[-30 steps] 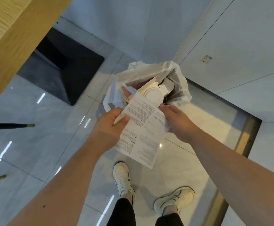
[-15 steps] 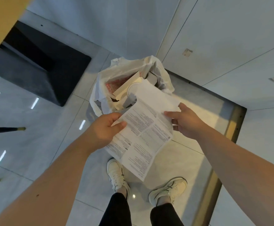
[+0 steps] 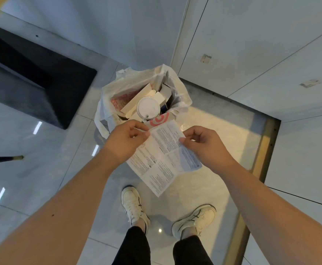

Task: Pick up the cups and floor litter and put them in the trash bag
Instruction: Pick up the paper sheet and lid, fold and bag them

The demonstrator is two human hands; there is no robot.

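Now both the left hand (image 3: 124, 141) and right hand (image 3: 204, 144) pinch the printed leaflet (image 3: 162, 159) by its top corners, regripped and held flat just short of the full trash bag (image 3: 181, 96), ready for dropping in.

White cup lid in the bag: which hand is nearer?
Left. The left hand sits just below the white cup lid; the right hand is farther, lower right.
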